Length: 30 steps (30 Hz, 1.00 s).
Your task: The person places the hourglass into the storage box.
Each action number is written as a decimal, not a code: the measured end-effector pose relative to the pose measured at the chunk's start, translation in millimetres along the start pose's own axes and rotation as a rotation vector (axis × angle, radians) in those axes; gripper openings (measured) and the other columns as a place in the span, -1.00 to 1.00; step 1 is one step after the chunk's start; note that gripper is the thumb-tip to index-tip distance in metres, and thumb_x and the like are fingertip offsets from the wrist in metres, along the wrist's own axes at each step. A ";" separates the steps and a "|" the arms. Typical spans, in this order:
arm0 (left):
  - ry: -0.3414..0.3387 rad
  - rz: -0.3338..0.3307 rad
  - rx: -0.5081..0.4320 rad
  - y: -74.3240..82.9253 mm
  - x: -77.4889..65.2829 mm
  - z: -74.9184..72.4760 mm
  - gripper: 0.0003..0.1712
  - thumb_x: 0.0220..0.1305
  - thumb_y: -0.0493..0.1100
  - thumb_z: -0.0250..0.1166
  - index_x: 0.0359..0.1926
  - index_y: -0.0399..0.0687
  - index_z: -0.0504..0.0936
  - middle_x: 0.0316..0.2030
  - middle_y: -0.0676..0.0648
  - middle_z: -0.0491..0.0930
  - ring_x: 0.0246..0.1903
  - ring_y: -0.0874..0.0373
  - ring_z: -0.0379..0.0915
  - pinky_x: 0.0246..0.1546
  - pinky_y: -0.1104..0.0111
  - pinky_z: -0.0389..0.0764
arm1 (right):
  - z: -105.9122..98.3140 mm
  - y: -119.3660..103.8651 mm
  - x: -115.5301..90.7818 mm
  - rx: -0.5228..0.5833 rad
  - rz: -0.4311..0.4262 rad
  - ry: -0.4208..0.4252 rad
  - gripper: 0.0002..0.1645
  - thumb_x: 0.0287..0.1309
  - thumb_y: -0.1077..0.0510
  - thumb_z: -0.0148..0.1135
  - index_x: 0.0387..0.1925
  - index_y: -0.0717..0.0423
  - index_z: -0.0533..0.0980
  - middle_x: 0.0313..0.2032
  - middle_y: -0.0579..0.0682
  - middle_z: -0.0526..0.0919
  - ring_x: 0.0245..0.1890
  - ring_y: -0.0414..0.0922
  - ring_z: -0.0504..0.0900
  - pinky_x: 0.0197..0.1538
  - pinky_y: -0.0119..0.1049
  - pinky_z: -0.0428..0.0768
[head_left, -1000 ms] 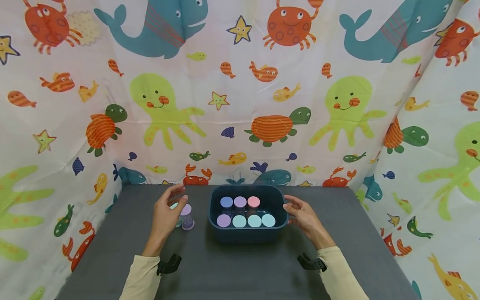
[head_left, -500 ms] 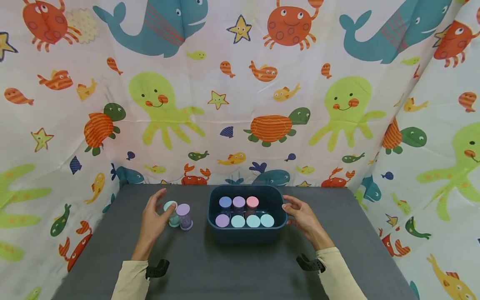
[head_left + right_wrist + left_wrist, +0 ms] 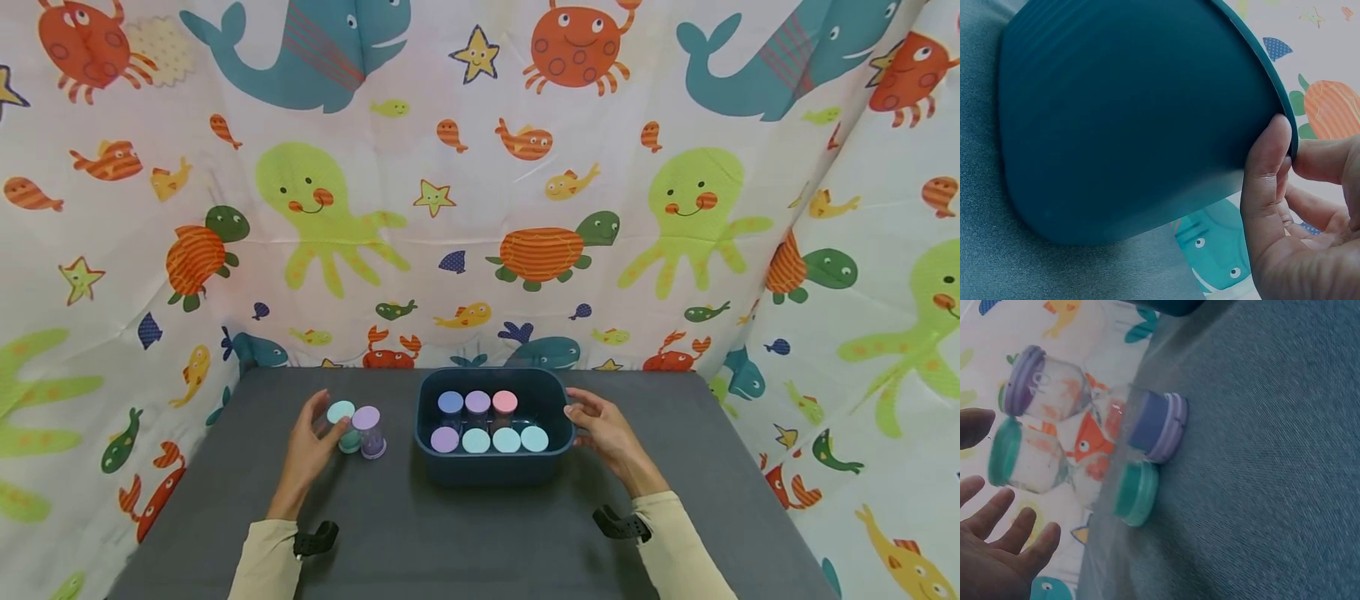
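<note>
A teal-capped sand timer (image 3: 341, 411) and a purple-capped sand timer (image 3: 367, 419) stand upright side by side on the table, left of a dark blue bin (image 3: 495, 475). Around the teal one, my left hand (image 3: 306, 454) has its thumb and fingers spread. In the left wrist view, a gap shows between the left fingers (image 3: 1010, 528) and the teal timer's cap (image 3: 1005, 452). At the bin's right end, my right hand (image 3: 611, 437) pinches the rim, its thumb (image 3: 1266, 150) on the outer wall. Several timers with blue, purple, pink and pale teal caps stand inside the bin.
The grey table (image 3: 465, 542) ends at a curtain (image 3: 450, 275) printed with sea animals, which rises behind it and along both sides. Each wrist wears a dark strap, such as the left strap (image 3: 315, 540).
My left hand has moved left, uncovering the teal timer, then its thumb has come in front of that timer. My right hand stays on the bin's rim.
</note>
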<state>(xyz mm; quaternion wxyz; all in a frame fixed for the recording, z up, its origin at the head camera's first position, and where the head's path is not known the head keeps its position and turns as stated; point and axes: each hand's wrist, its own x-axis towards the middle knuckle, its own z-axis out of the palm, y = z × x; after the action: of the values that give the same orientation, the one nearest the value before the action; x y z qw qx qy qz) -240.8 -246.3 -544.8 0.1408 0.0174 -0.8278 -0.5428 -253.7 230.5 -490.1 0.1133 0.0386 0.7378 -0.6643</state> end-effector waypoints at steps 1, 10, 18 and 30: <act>-0.007 -0.013 -0.002 -1.5 0.1 -0.4 -0.15 0.30 -0.06 0.33 0.46 -0.22 0.13 0.39 -0.33 0.24 0.42 -0.24 0.12 0.34 -0.14 0.27 | 0.1 0.0 -0.1 0.001 0.000 0.002 -0.45 0.39 0.11 0.13 0.36 0.04 0.32 -0.16 -0.01 0.59 -0.39 -0.18 0.57 -0.31 -0.30 0.62; -0.082 -0.069 0.003 -11.8 0.9 0.1 -0.15 0.31 0.00 0.31 0.46 -0.20 0.13 0.39 -0.38 0.22 0.37 -0.27 0.21 0.31 -0.11 0.34 | 0.7 -0.3 -0.7 0.007 0.001 0.006 -0.46 0.39 0.12 0.12 0.36 0.05 0.32 -0.11 0.05 0.59 -0.40 -0.18 0.58 -0.34 -0.33 0.63; -0.105 -0.047 -0.011 -18.3 0.4 0.5 -0.19 0.35 0.00 0.27 0.45 -0.23 0.16 0.36 -0.36 0.27 0.37 -0.27 0.22 0.33 -0.10 0.30 | 0.0 -0.7 -0.7 0.009 -0.007 0.002 -0.45 0.39 0.11 0.13 0.35 0.06 0.32 -0.09 0.12 0.58 -0.41 -0.18 0.58 -0.32 -0.31 0.64; -0.035 -0.025 -0.043 -17.4 -3.0 -0.4 -0.28 0.32 -0.11 0.31 0.38 -0.30 0.25 0.26 -0.34 0.40 0.26 -0.14 0.35 0.25 0.13 0.47 | 0.3 -1.2 -2.6 0.010 -0.007 0.002 -0.44 0.38 0.10 0.14 0.35 0.07 0.32 -0.12 0.10 0.57 -0.42 -0.16 0.57 -0.34 -0.33 0.62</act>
<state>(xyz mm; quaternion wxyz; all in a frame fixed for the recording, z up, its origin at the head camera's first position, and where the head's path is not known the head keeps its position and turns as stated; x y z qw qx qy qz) -240.0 -253.3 -561.1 0.1196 0.0153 -0.8182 -0.5622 -251.4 230.3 -488.4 0.1099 0.0372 0.7347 -0.6684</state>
